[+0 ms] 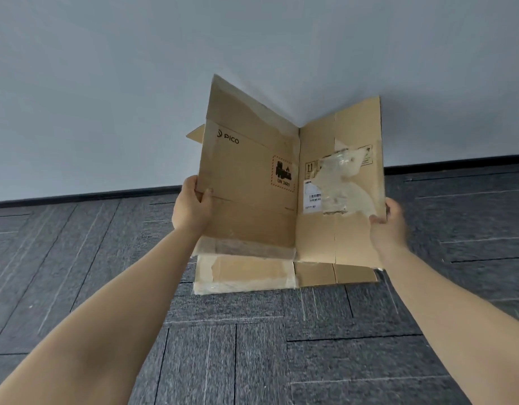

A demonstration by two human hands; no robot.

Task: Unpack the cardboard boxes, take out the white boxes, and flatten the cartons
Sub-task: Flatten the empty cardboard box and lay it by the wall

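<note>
A brown cardboard carton [252, 200] hangs in the air before me, collapsed into two panels that meet at a centre fold and angle toward me like an open book. Its left panel carries a printed logo and a red-bordered hazard mark; the right panel has a white label and crumpled clear tape. My left hand [192, 206] grips the left edge of the carton, thumb on the front. My right hand [388, 226] grips its right edge. The bottom flaps hang down, with tape strips along them. No white box is in view.
Dark grey carpet tiles [252, 346] cover the floor below. A pale wall [135, 83] with a black skirting strip [77, 197] stands right behind the carton.
</note>
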